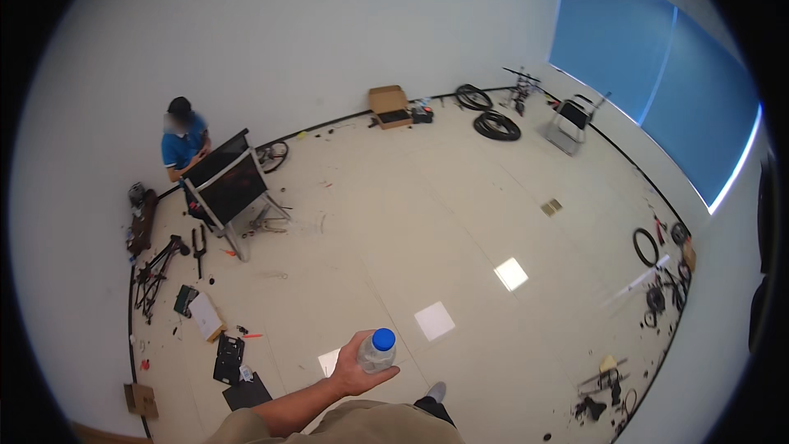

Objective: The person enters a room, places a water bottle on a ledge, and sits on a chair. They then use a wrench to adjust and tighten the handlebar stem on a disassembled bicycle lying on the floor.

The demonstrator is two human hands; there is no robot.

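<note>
My left hand (357, 368) comes in from the lower left, its fingers wrapped round a clear plastic bottle (376, 358) with a blue cap. I hold the bottle upright above the pale tiled floor (394, 247), near the middle of the lower edge. My right hand is out of the frame.
A person (181, 144) in blue is behind a black folding chair (222, 181) at left. Bicycle parts (156, 271) and tool cases (228, 358) lie leftward. Tyres (496, 125), boxes (388, 103) and another chair (569, 119) line the back wall; more parts (655, 300) lie right.
</note>
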